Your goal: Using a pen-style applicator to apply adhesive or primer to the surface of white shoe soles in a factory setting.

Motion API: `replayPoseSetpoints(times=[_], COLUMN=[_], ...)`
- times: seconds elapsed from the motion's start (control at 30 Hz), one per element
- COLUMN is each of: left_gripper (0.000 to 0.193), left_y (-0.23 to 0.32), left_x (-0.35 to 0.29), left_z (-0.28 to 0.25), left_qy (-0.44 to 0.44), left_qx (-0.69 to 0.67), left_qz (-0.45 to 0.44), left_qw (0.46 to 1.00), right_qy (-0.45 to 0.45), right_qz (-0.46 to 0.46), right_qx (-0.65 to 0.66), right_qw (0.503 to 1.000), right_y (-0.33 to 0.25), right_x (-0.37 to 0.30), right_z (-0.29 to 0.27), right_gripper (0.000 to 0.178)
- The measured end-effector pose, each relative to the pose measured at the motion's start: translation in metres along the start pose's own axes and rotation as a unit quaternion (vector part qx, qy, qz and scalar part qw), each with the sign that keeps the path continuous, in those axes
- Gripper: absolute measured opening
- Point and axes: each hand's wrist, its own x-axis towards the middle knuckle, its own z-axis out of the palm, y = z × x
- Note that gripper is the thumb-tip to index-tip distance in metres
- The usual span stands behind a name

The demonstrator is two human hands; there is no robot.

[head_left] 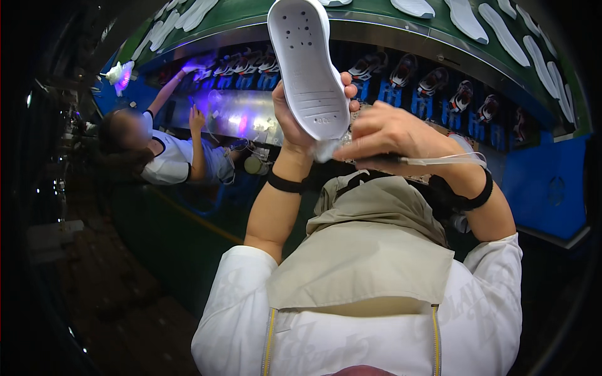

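Observation:
A white shoe sole point(305, 75) stands upright in front of me, its inner face with small holes and ridges toward me. My left hand point(290, 119) is closed around its lower part, fingertips showing at the right edge. My right hand point(392, 130) is closed on a slim brush-like tool with a dark handle point(384, 159), from which a clear tube point(442, 160) runs back along the wrist. The tool's blurred whitish tip point(324, 150) is at the heel end of the sole; whether it touches cannot be made out.
White soles point(465, 20) lie along a green conveyor belt point(351, 14) at the far side. Below it, several shoes point(433, 81) sit on blue holders. At left, another person point(182, 160) reaches toward the rack under purple light. A blue panel point(544, 185) stands at right.

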Motion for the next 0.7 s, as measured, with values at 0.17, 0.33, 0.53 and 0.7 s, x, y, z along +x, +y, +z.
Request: replayPoseSetpoints(times=[0.17,0.33,0.53,0.7], left_gripper=[0.085,0.092,0.082,0.062], left_y=[0.011,0.023,0.036,0.041], left_x=[0.004,0.011,0.018,0.015], left_z=[0.007,0.018,0.028,0.028], left_qy=[-0.033,-0.005,0.004,0.065], left_qx=[0.071,0.144,0.260,0.320], left_qz=[-0.033,-0.051,-0.071,-0.116], left_qw=[0.996,0.988,0.963,0.938], right_qy=[0.099,-0.023,-0.043,0.012], right_qz=[0.119,0.020,0.098,0.169], right_qx=[0.057,0.038,-0.009,0.107], right_qw=[0.986,0.999,0.994,0.980], right_y=[-0.008,-0.007,-0.009,-0.011], right_x=[-0.005,-0.002,0.005,-0.002], right_z=[-0.004,-0.011,-0.019,-0.016], right_gripper=[0.042,0.045,0.037,0.036])
